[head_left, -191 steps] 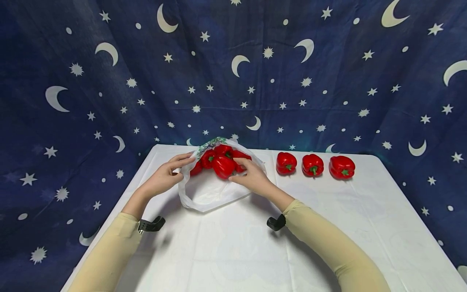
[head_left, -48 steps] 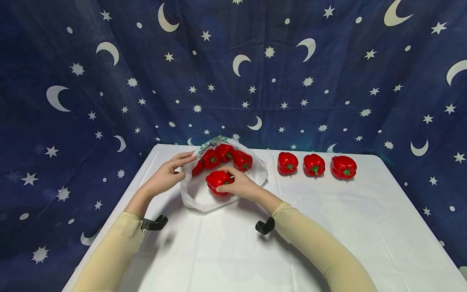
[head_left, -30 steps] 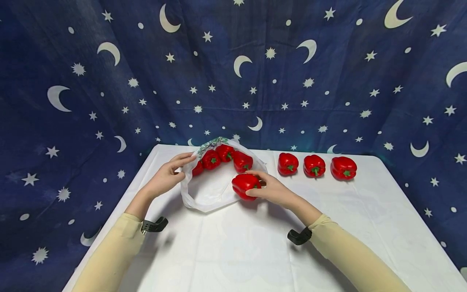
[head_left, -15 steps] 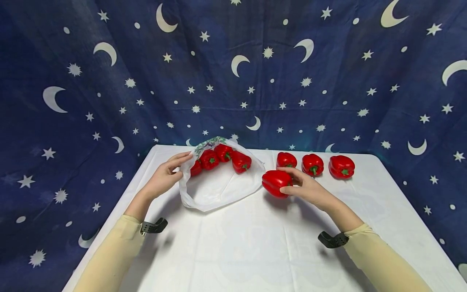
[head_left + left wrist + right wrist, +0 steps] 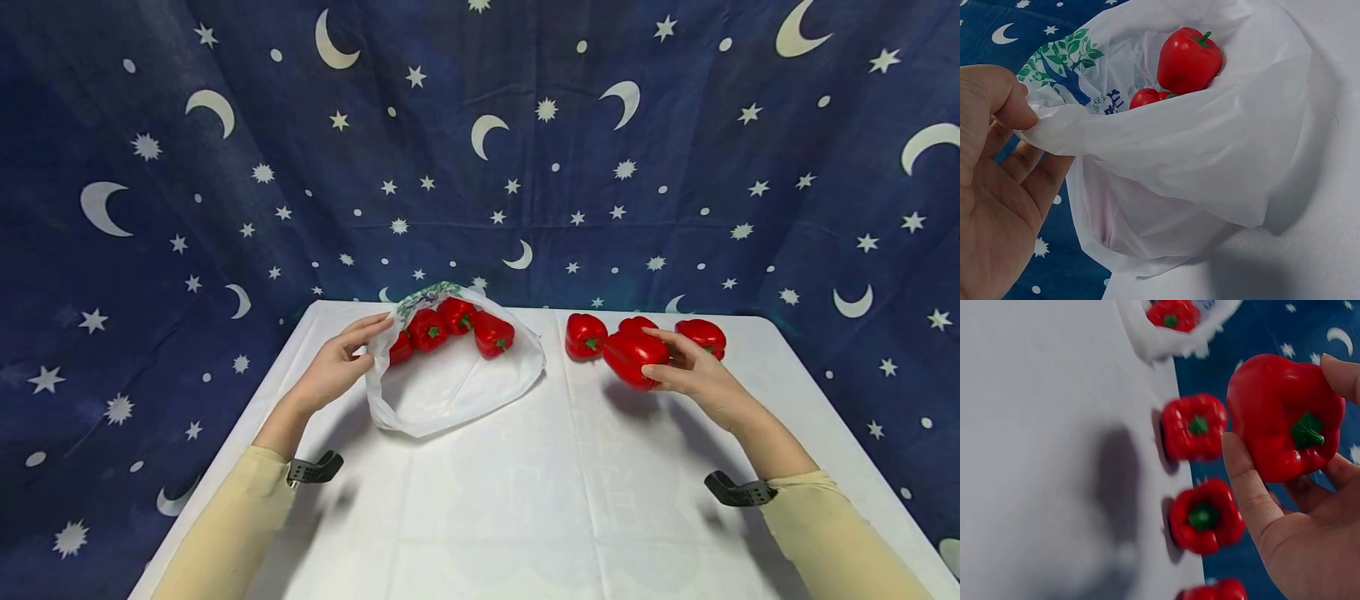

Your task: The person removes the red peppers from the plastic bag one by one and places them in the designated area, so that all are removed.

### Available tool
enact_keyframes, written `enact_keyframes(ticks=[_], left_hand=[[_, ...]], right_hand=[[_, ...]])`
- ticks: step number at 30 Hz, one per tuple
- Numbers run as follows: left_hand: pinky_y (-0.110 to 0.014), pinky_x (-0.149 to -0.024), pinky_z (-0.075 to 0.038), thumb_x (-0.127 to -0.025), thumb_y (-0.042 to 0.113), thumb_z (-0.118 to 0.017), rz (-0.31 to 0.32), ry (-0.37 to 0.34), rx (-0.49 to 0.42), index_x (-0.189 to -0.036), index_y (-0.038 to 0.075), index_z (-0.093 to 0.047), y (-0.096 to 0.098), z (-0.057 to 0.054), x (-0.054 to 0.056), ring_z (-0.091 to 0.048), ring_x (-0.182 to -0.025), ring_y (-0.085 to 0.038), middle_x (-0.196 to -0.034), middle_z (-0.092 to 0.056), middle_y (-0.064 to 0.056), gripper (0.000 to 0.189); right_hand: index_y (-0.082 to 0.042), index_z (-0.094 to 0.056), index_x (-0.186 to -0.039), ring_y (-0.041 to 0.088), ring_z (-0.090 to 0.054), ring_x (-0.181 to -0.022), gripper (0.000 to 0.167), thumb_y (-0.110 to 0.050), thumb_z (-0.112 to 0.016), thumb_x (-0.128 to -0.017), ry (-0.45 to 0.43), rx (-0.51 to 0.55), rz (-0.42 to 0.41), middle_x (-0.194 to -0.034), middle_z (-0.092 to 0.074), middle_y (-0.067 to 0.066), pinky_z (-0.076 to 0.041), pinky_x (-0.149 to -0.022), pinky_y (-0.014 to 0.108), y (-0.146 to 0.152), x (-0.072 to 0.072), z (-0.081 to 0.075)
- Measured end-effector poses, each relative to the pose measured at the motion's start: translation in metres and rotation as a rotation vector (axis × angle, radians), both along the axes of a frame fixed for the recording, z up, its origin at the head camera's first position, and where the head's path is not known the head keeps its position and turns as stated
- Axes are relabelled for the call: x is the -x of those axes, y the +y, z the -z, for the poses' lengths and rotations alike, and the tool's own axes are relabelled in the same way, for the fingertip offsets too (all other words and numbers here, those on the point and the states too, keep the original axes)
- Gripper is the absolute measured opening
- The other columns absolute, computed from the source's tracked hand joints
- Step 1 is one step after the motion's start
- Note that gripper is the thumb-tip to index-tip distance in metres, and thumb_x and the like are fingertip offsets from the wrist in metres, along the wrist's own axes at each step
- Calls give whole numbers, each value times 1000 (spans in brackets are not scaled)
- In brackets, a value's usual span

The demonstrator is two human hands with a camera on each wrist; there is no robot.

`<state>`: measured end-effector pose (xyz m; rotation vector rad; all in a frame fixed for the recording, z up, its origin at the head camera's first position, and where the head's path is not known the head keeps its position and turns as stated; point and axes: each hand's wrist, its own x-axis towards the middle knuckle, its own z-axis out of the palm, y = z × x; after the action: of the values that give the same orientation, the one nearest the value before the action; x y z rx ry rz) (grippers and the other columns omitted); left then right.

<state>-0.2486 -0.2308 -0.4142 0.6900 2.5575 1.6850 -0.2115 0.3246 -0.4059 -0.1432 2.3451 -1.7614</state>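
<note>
My left hand (image 5: 341, 364) pinches the rim of a white plastic bag (image 5: 457, 398) between thumb and fingers, holding its mouth wide. Inside lie several red bell peppers (image 5: 493, 335), along the bag's back side; the left wrist view shows one bell pepper (image 5: 1190, 60) with its green stem up. My right hand (image 5: 701, 375) grips another red bell pepper (image 5: 633, 357) above the table, its shadow falling below. In the right wrist view the gripped bell pepper (image 5: 1279, 419) sits between thumb and fingers, green stem toward the palm.
At the back right stands a row of 3 red bell peppers: a left one (image 5: 585, 337), a middle one partly hidden by the held pepper, and a right one (image 5: 702, 335). A white cloth covers the table (image 5: 480, 517). A dark blue star-and-moon curtain (image 5: 450, 150) hangs behind.
My right hand has taken a bell pepper out of the bag and carried it right, to in front of the row. The left hand has stayed at the bag's rim.
</note>
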Motion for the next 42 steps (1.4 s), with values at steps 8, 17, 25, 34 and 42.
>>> enact_keyframes(ticks=[8, 17, 25, 34, 42], left_hand=[[-55, -116, -26, -94, -11, -49, 1, -3, -1, -151, 18, -54, -1, -1, -1, -31, -148, -16, -158, -40, 6, 65], [-55, -115, -27, -93, -11, -49, 4, -1, 9, -151, 18, -53, -1, -2, -1, -32, -148, -18, -159, -39, 4, 65], [-53, -115, -28, -94, -10, -49, 4, -12, 21, -152, 20, -53, -1, -3, -2, -32, -148, -16, -159, -39, 7, 65], [-37, -110, -35, -94, -12, -50, 11, -3, 5, -151, 16, -54, 0, -2, 0, -32, -146, -16, -158, -40, 4, 64], [-57, -113, -28, -94, -10, -49, 9, -15, 20, -151, 19, -53, -1, -3, -2, -31, -147, -17, -159, -39, 5, 64]], right_hand=[[-11, -24, -163, 17, -44, -119, 74, -14, -65, -101, 22, 161, 95, -144, -36, 4, -57, -83, 29, 41, 4, -7], [-15, -23, -164, 9, -45, -110, 77, -13, -66, -100, 38, 210, 234, -127, -41, -12, -56, -77, 21, 85, 9, -9], [-21, -21, -165, 9, -43, -106, 84, -17, -71, -97, 33, 247, 393, -140, -37, -3, -56, -71, 19, 113, 11, -3], [-23, -19, -166, 13, -40, -118, 89, -20, -73, -96, 15, 222, 493, -162, -21, 4, -55, -67, 16, 134, 19, 7], [-26, -14, -166, 26, -28, -137, 94, -36, -74, -94, -53, 31, 556, -172, -8, 2, -52, -68, 13, 150, 26, 19]])
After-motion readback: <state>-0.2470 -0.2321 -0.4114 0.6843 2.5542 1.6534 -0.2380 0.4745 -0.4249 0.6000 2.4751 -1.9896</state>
